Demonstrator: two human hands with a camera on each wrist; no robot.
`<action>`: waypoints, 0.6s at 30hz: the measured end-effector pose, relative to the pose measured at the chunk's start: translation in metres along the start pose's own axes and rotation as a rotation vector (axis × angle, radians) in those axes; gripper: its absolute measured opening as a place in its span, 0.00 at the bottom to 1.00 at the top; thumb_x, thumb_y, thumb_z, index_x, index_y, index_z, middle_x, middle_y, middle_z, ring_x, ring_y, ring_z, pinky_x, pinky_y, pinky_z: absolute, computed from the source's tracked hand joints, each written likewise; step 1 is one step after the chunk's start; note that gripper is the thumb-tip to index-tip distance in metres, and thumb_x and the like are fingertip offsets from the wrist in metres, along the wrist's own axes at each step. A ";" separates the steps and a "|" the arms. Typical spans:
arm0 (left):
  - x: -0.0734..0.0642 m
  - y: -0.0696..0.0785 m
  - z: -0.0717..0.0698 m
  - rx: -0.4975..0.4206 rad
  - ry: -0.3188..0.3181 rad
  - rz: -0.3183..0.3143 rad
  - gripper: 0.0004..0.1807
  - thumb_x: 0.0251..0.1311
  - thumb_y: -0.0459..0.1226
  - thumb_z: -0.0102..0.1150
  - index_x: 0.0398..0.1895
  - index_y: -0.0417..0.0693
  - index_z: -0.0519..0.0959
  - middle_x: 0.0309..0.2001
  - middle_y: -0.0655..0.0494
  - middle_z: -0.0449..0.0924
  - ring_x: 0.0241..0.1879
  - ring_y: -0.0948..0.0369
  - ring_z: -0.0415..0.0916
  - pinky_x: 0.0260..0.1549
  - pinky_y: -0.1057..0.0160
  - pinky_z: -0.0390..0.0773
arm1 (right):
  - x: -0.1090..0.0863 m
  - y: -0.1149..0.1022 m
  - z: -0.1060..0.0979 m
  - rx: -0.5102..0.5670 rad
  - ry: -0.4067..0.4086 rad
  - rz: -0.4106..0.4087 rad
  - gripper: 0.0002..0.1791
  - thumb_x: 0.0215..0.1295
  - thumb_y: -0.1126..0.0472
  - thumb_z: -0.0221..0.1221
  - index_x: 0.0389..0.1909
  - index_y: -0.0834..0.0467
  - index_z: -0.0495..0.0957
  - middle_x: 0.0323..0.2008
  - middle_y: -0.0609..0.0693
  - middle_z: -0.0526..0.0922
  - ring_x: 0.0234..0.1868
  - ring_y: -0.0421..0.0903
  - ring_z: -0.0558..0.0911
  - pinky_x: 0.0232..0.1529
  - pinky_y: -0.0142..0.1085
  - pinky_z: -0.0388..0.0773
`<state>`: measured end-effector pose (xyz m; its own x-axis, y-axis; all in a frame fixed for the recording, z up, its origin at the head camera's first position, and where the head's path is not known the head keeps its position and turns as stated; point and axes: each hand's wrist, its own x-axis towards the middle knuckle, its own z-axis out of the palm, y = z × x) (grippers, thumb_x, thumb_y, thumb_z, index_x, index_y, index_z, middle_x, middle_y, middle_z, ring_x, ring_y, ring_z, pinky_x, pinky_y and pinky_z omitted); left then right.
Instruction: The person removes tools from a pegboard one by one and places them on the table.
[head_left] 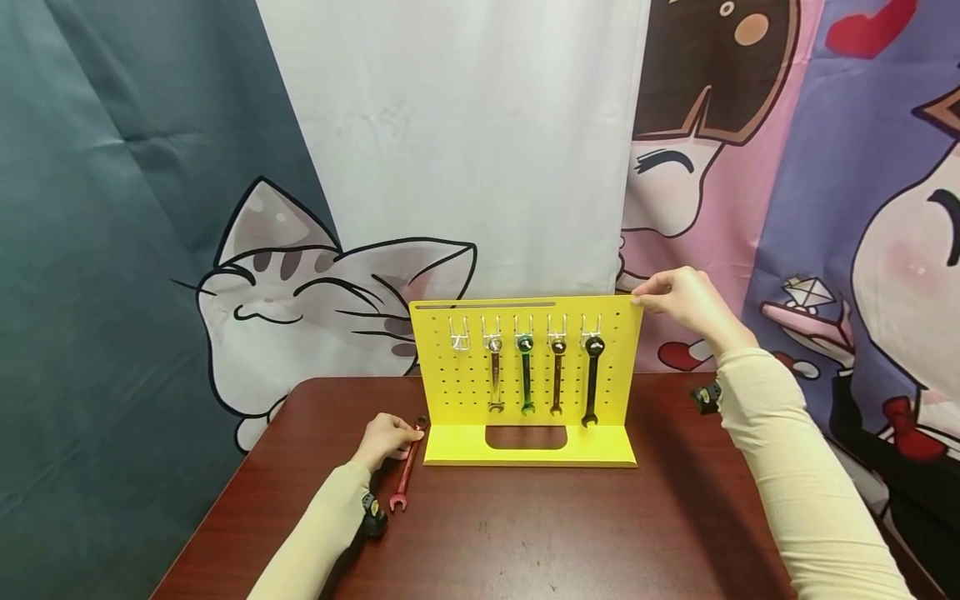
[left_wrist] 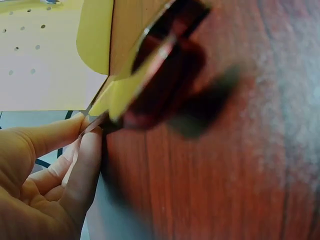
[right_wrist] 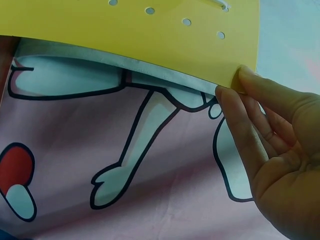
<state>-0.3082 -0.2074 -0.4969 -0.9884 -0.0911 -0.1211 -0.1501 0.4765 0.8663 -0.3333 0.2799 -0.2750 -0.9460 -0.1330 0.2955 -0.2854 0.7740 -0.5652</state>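
Observation:
A yellow pegboard stand [head_left: 457,392] stands upright on the table. My right hand [head_left: 692,308] pinches its top right corner between thumb and fingers, also plain in the right wrist view, where the pegboard [right_wrist: 150,35] fills the top. Left of the stand, my left hand [head_left: 386,440] pinches a red combination wrench [head_left: 405,477] near its ring end, the open end pointing toward the front. Up close in the left wrist view, the wrench [left_wrist: 160,75] is blurred. Several wrenches hang on the board: a silver one [head_left: 495,375], a green one [head_left: 527,375], a brownish one [head_left: 558,375] and a larger black one [head_left: 592,379].
The leftmost metal hook [head_left: 459,340] on the board carries no wrench. The dark reddish wooden table [head_left: 525,533] extends in front of the stand. Behind it hangs a cartoon-printed curtain [head_left: 480,150].

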 end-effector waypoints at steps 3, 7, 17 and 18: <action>0.000 0.000 0.000 -0.005 0.009 -0.001 0.08 0.56 0.30 0.72 0.28 0.32 0.83 0.21 0.50 0.77 0.17 0.64 0.73 0.19 0.67 0.82 | 0.001 0.000 0.000 0.003 -0.003 0.002 0.14 0.66 0.56 0.67 0.46 0.62 0.86 0.37 0.58 0.89 0.42 0.58 0.87 0.51 0.51 0.74; 0.001 -0.003 0.001 -0.008 0.018 0.002 0.08 0.55 0.30 0.72 0.27 0.32 0.83 0.20 0.50 0.77 0.17 0.64 0.73 0.17 0.68 0.81 | 0.001 -0.001 0.000 0.002 -0.010 -0.001 0.14 0.66 0.56 0.67 0.46 0.62 0.86 0.37 0.58 0.89 0.43 0.59 0.87 0.50 0.51 0.74; 0.007 -0.008 0.005 0.034 0.038 0.045 0.08 0.53 0.30 0.73 0.23 0.35 0.83 0.18 0.52 0.76 0.15 0.65 0.73 0.16 0.68 0.80 | 0.000 -0.004 -0.001 0.004 -0.030 0.006 0.17 0.66 0.54 0.67 0.48 0.62 0.86 0.38 0.59 0.89 0.43 0.59 0.87 0.52 0.51 0.73; 0.007 -0.008 0.005 0.038 0.039 0.050 0.07 0.53 0.29 0.73 0.23 0.35 0.83 0.18 0.52 0.76 0.15 0.64 0.73 0.16 0.68 0.80 | 0.000 -0.004 -0.001 0.004 -0.030 0.007 0.17 0.66 0.54 0.67 0.48 0.62 0.86 0.38 0.60 0.89 0.43 0.60 0.87 0.52 0.52 0.73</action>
<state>-0.3140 -0.2077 -0.5070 -0.9932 -0.0999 -0.0591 -0.1024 0.5140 0.8516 -0.3315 0.2774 -0.2715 -0.9521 -0.1465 0.2684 -0.2795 0.7727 -0.5699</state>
